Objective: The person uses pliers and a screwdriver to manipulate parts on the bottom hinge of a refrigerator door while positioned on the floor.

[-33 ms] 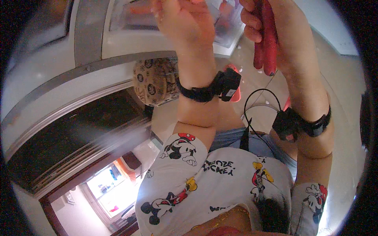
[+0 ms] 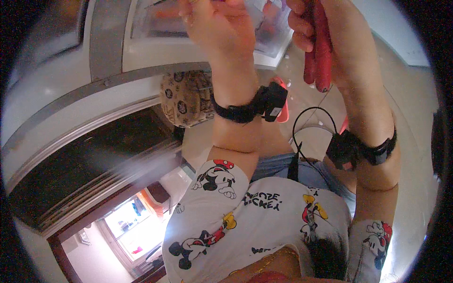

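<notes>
My left hand (image 2: 221,23) is at the top edge, palm partly turned up, over the white tabletop. Its fingers are curled and partly cut off by the frame, so what they pinch cannot be made out. A thin dark strand (image 2: 155,4) shows to its left. To the right, my right hand (image 2: 302,28) wraps round a hand tool with two red handles (image 2: 322,61). Both handles hang down side by side, and the tool's head is out of view. Black straps with small box-shaped devices circle both wrists.
A clear plastic container (image 2: 274,40) stands at the table's corner. The table's grey metal edge (image 2: 141,73) curves across the left. Below are a brown patterned bag-like object (image 2: 184,99), a red plastic item (image 2: 284,111) and a tiled floor with white scraps. A black cable (image 2: 306,109) loops between my arms.
My left hand has shifted slightly left, and a thin dark strand now shows near the top edge. The right hand and the red-handled tool stay almost still.
</notes>
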`<action>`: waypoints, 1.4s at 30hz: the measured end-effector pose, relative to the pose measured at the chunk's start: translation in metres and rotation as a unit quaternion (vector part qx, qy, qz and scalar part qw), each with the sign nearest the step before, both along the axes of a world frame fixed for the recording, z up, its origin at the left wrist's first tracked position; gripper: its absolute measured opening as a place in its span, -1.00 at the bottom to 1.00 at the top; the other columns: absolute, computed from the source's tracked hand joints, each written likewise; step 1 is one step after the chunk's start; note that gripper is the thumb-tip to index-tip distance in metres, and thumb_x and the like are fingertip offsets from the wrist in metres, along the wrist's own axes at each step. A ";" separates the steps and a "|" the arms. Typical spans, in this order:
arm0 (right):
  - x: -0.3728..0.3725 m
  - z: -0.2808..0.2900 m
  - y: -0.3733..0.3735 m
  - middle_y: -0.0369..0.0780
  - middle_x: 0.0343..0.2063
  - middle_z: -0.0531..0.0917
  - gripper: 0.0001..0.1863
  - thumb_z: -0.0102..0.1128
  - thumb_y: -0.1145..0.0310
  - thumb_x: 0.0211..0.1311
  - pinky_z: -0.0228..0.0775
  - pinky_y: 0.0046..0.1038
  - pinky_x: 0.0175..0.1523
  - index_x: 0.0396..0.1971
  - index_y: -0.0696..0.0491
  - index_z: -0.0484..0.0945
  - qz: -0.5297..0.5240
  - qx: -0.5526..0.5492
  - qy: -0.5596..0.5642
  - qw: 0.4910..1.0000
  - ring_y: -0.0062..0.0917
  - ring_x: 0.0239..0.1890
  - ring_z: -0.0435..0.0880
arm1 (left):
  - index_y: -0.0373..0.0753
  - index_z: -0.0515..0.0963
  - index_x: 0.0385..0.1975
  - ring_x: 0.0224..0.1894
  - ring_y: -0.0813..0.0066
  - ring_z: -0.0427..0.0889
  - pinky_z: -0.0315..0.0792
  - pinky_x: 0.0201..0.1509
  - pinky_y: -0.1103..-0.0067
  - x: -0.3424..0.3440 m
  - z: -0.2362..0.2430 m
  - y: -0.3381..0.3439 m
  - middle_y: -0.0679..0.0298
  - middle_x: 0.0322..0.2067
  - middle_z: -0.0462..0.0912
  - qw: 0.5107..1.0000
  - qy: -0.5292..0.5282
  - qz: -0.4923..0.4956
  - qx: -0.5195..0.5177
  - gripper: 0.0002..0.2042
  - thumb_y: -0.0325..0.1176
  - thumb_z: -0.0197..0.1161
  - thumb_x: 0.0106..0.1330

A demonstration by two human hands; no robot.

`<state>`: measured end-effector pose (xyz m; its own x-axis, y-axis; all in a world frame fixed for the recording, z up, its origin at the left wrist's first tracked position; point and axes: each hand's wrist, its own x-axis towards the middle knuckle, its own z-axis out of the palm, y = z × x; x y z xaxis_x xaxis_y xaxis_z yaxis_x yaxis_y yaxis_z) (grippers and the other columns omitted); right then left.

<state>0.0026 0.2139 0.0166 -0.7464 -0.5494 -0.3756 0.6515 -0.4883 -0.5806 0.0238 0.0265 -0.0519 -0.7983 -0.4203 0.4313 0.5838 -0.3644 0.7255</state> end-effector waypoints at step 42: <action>-0.021 -0.056 -0.057 -0.32 -0.48 0.49 -0.64 0.28 0.18 0.42 0.31 -0.55 -0.36 -0.15 0.20 0.47 -0.146 0.081 0.384 0.908 -0.68 -0.44 0.42 | -0.57 0.26 0.32 0.40 0.09 0.41 0.56 0.35 0.42 -0.052 0.034 -0.047 -0.16 0.36 0.36 0.944 0.149 -0.200 0.214 -0.58 -0.36 -0.17 0.67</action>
